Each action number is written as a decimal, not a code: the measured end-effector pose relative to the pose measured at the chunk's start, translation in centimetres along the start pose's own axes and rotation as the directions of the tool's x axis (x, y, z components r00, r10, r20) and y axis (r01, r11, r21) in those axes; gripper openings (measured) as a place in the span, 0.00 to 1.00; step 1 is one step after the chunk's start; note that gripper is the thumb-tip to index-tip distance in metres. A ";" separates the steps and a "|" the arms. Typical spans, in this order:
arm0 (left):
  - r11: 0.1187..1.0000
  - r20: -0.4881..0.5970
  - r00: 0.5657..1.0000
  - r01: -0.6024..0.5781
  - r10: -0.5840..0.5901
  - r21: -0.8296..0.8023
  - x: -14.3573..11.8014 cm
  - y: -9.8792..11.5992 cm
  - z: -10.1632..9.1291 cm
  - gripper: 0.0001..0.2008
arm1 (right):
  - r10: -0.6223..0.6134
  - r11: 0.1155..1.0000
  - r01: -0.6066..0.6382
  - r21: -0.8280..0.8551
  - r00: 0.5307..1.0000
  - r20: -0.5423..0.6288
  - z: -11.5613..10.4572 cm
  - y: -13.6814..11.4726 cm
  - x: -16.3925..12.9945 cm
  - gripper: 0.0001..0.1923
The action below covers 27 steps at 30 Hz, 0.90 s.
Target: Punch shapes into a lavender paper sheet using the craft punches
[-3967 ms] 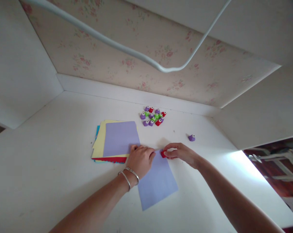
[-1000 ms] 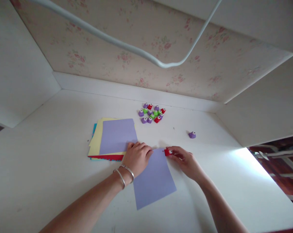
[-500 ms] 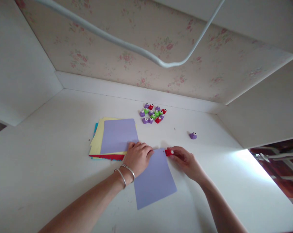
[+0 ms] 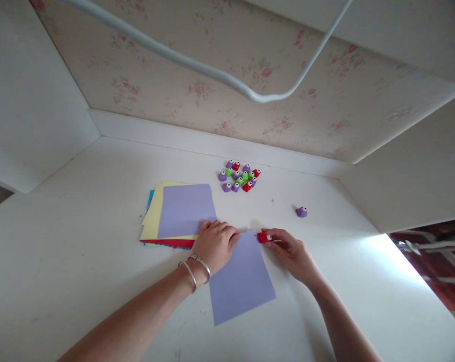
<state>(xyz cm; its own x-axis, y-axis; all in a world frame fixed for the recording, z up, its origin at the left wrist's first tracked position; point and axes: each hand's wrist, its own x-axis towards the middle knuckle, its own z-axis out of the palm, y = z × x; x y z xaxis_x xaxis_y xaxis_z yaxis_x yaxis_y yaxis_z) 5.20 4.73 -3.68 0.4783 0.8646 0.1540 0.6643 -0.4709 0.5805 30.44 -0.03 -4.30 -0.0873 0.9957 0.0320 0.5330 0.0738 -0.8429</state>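
A sheet of purple paper lies slightly turned on the white tabletop. My left hand, with two silver bangles at the wrist, has its fingers curled over the sheet's upper left corner and grips it there. Between the thumb and fingers of my right hand is a small red craft paper punch with a white top. The punch sits at the sheet's upper right corner. A small dark mark shows on the paper beside it.
A stack of coloured paper, purple sheet uppermost, lies left of my hands. Several purple, green and red punches are grouped near the back wall. One purple punch stands alone at right. A white cable hangs across the wallpaper.
The whole view has shifted very slightly. Both hands, the paper and the red punch keep practically the same positions relative to one another.
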 end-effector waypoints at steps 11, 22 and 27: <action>1.000 -0.003 1.000 0.013 -0.013 -0.023 0.0 0.0 -0.1 0.14 | -0.048 0.995 0.046 -0.093 0.999 -0.012 0.2 -0.7 -0.2 0.13; 0.999 -0.005 1.000 0.022 -0.022 -0.042 0.0 0.1 -0.2 0.14 | -0.072 0.983 0.066 -0.170 0.997 -0.033 0.2 -0.8 -0.3 0.12; 0.998 -0.009 0.999 0.030 -0.031 -0.051 0.0 0.0 -0.1 0.14 | -0.111 0.970 0.106 -0.218 0.994 -0.014 0.2 -0.9 -0.4 0.12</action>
<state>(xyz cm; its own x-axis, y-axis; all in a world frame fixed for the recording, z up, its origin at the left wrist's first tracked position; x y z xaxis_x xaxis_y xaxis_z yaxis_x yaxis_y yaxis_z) 5.14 4.79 -3.60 0.4521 0.8804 0.1434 0.6485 -0.4348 0.6249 29.84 -0.53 -3.71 -0.1343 0.9819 0.1332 0.6912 0.1892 -0.6975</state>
